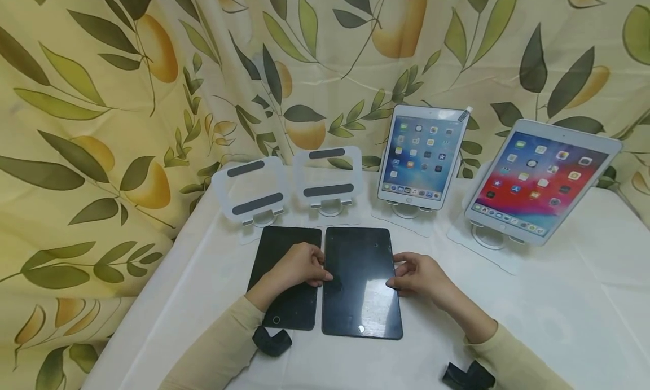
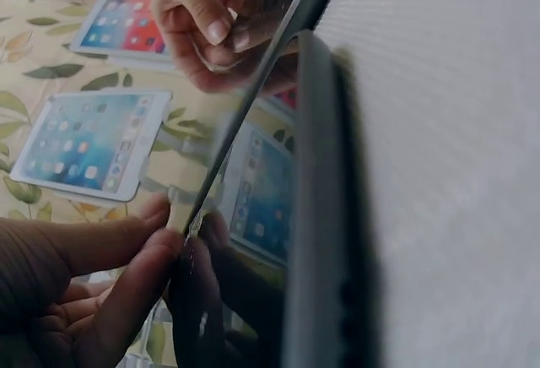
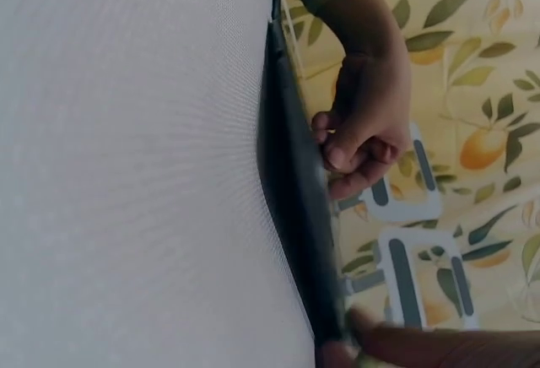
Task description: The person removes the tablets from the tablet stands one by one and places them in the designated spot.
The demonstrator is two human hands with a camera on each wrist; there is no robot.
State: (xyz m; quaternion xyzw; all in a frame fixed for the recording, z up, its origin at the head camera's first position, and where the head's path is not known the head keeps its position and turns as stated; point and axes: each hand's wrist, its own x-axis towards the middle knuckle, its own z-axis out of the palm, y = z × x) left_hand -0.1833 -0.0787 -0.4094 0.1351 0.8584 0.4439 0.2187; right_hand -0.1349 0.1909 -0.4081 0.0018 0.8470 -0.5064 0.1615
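Note:
Two black tablets lie side by side, screens up, on the table in the head view. My left hand (image 1: 299, 264) reaches across the left tablet (image 1: 291, 308) and pinches the left edge of the right tablet (image 1: 358, 254) between thumb and fingers. At its opposite edge, my right hand (image 1: 418, 274) pinches with the thumb on top. The left wrist view shows the left hand (image 2: 110, 284) close up at the thin tablet edge (image 2: 228, 148). Only part of the right hand (image 3: 422, 347) shows low in the right wrist view, at the dark tablet (image 3: 295, 165).
Behind the tablets stand two white stands (image 1: 251, 189) with grey pads, the other white stand (image 1: 327, 175) being nearer the middle. To the right, two white tablets with lit screens, one (image 1: 421, 158) beside the other (image 1: 540, 178), rest on stands. A patterned curtain (image 1: 350, 68) hangs behind.

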